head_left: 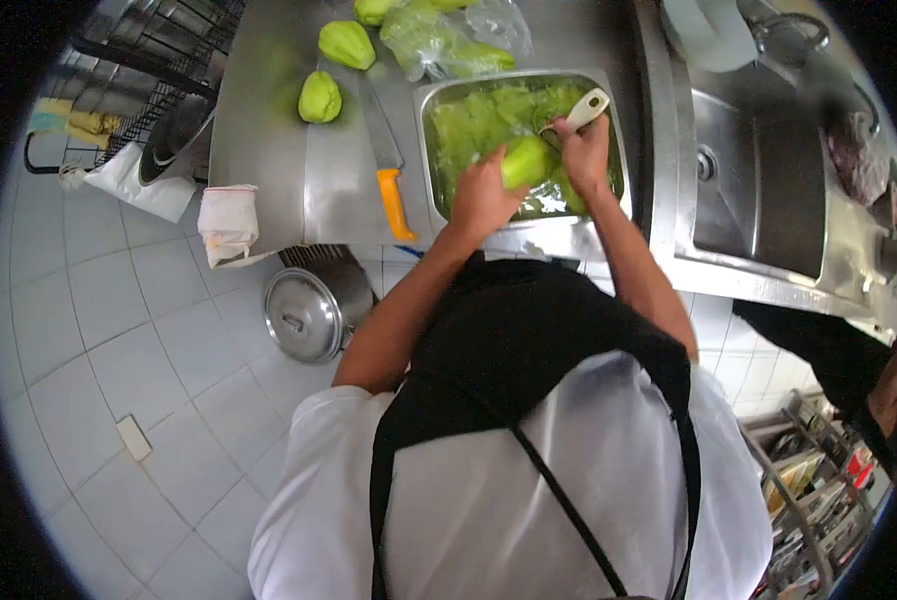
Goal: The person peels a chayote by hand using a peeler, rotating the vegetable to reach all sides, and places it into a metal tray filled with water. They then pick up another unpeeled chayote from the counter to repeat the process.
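Observation:
My left hand (pixel 480 195) grips a green chayote (pixel 525 162) over a steel tray (pixel 423 150) filled with green peelings. My right hand (pixel 585 152) holds a white-handled peeler (pixel 580 110) against the chayote's far side. Both hands hover above the tray at the counter's front edge. Two more whole chayotes (pixel 320 97) lie on the counter to the left. A knife with an orange handle (pixel 394 200) rests beside the tray, blade pointing away from me.
A plastic bag of chayotes (pixel 448 40) sits behind the tray. A sink (pixel 758 180) lies to the right. A lidded steel pot (pixel 303 313) stands on the tiled floor under the counter. A folded cloth (pixel 228 222) hangs at the counter edge. Another person's dark sleeve (pixel 828 350) shows at right.

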`<state>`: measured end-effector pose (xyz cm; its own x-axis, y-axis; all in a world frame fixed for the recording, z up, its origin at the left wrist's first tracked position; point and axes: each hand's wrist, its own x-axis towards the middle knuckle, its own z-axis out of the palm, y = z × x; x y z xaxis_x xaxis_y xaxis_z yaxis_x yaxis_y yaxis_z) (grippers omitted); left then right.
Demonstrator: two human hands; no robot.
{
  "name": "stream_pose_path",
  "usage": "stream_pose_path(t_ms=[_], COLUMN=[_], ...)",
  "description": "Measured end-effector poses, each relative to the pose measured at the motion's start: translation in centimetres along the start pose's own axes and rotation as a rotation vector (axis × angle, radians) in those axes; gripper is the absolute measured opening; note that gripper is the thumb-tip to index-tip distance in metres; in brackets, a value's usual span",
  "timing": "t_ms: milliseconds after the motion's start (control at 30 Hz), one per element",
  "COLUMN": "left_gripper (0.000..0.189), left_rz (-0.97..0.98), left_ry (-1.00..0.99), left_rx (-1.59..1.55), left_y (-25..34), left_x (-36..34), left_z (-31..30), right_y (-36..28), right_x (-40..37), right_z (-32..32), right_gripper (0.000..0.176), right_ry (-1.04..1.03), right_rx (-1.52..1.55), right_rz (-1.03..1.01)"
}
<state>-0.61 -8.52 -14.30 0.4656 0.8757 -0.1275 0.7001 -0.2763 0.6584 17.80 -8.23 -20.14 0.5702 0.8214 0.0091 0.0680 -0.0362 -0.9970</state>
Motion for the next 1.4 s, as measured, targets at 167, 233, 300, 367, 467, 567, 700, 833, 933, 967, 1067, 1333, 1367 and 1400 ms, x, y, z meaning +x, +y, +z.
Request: stream_pose_path(t_ms=[167,233,300,367,467,567,700,833,933,967,1067,1333,1367,1400], left_gripper=[0.069,0.069,0.069,0.070,0.070,0.070,0.070,0.069,0.069,0.069,0.068,0.075,0.076,0.076], left_rz=[0.041,0.082,0.060,0.063,0.078,0.070,0.070,0.151,0.083,0.075,0.067,0.048,0.051,0.054], left_ry=[0.114,0.128,0.096,0.085,0.093,0.086,0.087,0.172,0.119,0.122,0.114,0.081,0.083,0.090], left_rx=[-0.048,-0.028,-0.038,-0.040,-0.030,-0.042,-0.059,-0.052,-0.098,-0.084,-0.071,-0.061,-0.050,-0.043], left_y=[-1.4,-1.5,-1.2,-0.8,-0.7,-0.9,-0.9,-1.2,-0.6,-0.4,-1.2,-1.8,-2.7,-3.4], left_x=[-1.4,-0.8,-0.8,-0.7,-0.8,-0.6,-0.8,-0.6,-0.6,0.0,-0.4,-2.0,-2.0,-1.4], left_z=[0.9,0.6,0.5,0.4,0.3,0.4,0.3,0.7,0.1,-0.1,0.2,1.0,1.0,1.0], right_y=[2.5,0.0,-1.5,-2.8,-3.1,-2.9,-2.2,-0.3,0.8,1.9,-0.9,3.4,3.5,2.4], right_x=[-0.3,0.9,0.9,-0.3,-0.4,-0.2,-0.3,1.8,2.2,3.3,1.6,1.9,3.4,4.9], right_z=[-0.8,-0.6,-0.2,0.5,0.8,0.6,0.9,1.6,2.1,2.1,2.4,1.9,1.9,2.0], right_gripper=[0.029,0.028,0.025,0.023,0.021,0.020,0.020,0.019,0.018,0.018,0.019,0.029,0.030,0.031], right_ry=[-0.052,-0.107,-0.110,-0.133,-0.132,-0.153,-0.129,-0.117,-0.127,-0.129,-0.111,-0.048,-0.058,-0.072], right_rx=[0.195,0.310,0.314,0.386,0.368,0.409,0.382,0.327,0.185,0.217,0.322,0.071,0.122,0.171], right_rz=[0.051,0.093,0.131,0.214,0.236,0.256,0.220,0.214,0.178,0.163,0.230,0.071,0.057,0.040])
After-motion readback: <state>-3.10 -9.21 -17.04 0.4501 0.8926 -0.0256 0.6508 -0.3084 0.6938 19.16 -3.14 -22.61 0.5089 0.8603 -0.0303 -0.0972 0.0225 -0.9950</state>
